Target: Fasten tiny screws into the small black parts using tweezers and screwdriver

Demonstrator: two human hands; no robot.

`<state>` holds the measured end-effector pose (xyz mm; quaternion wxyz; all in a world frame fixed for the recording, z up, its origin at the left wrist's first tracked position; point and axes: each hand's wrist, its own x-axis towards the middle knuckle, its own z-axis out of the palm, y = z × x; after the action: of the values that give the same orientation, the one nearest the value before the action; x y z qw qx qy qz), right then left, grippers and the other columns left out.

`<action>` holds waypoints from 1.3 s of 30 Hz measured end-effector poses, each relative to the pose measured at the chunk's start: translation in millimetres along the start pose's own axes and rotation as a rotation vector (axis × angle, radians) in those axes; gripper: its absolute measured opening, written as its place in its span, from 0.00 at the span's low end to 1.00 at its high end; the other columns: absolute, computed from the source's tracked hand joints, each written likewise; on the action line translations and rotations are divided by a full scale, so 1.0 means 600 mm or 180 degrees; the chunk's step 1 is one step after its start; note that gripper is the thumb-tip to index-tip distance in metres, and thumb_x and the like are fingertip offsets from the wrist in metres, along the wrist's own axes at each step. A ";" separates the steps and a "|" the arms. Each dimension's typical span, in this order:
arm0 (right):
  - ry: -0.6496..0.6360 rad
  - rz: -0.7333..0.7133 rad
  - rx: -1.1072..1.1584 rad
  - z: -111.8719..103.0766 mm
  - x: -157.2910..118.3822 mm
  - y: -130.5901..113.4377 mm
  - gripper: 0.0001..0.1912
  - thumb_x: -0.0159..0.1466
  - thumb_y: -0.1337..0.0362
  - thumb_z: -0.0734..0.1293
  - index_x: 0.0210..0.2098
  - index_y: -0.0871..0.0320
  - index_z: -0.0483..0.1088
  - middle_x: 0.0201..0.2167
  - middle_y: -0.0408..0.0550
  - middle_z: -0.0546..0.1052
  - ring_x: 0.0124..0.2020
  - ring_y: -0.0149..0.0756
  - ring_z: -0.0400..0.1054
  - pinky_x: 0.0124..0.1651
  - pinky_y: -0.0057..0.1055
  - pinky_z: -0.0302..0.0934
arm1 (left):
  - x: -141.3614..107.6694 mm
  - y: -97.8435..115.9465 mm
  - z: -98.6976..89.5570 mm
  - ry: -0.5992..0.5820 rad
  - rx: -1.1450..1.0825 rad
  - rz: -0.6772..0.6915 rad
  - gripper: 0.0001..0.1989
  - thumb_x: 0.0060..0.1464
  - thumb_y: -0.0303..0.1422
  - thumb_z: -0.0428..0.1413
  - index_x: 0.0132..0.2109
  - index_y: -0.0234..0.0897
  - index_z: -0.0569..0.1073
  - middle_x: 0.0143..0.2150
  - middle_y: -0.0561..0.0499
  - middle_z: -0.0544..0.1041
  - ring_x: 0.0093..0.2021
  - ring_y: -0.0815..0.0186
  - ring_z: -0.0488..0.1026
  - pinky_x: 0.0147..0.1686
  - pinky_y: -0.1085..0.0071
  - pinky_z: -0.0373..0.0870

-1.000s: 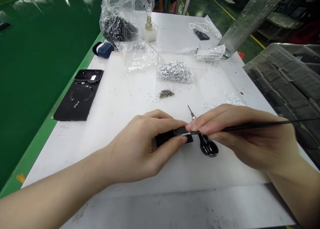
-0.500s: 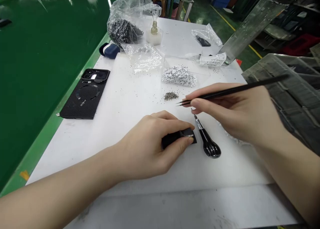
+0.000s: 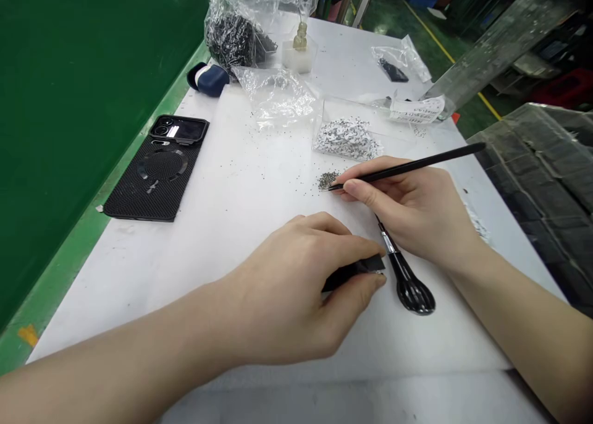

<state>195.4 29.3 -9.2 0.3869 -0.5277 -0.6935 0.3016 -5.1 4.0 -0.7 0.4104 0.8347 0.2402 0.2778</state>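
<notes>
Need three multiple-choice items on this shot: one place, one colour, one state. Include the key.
1. Where is the tip of the slim black tool in the right hand?
A. Inside the clear tray
B. At the small pile of grey granules
C. On the phone case

2. What colour is the handle of the precision screwdriver on the white table?
A. Red
B. White
C. Black

3. What is the left hand doing?
A. Pinching a small black piece between thumb and fingers
B. Lying open and empty
C. Gripping the phone case

1: B, the tip sits at the edge of the pile.
2: C, the handle shows black below the right hand.
3: A, the piece shows between the thumb and fingertips.
</notes>
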 end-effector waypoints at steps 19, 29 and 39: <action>-0.0033 0.0014 -0.0068 0.001 0.007 0.004 0.04 0.65 0.63 0.72 0.39 0.54 0.80 0.38 0.43 0.85 0.39 0.37 0.81 0.42 0.33 0.76 | 0.002 0.008 -0.003 -0.0036 -0.0092 -0.0153 0.14 0.65 0.25 0.54 0.52 0.27 0.80 0.45 0.43 0.84 0.45 0.60 0.80 0.46 0.68 0.75; 0.0026 0.0145 0.0095 -0.008 0.009 0.004 0.04 0.65 0.62 0.72 0.38 0.54 0.80 0.34 0.44 0.84 0.37 0.38 0.82 0.45 0.34 0.78 | 0.003 0.004 -0.001 -0.0009 -0.0045 -0.0071 0.14 0.65 0.26 0.54 0.52 0.28 0.80 0.45 0.42 0.84 0.44 0.59 0.80 0.44 0.67 0.76; 0.0021 0.0560 0.0571 -0.042 0.012 -0.014 0.09 0.66 0.58 0.72 0.39 0.56 0.80 0.35 0.47 0.85 0.38 0.40 0.83 0.43 0.33 0.80 | 0.001 0.000 -0.002 -0.0059 0.0028 -0.0086 0.15 0.65 0.30 0.53 0.52 0.30 0.80 0.43 0.43 0.83 0.43 0.59 0.80 0.48 0.65 0.75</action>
<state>211.6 34.6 12.5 0.4069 -0.5508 -0.6135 0.3934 -5.6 5.3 -0.1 0.4127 0.8357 0.2488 0.2635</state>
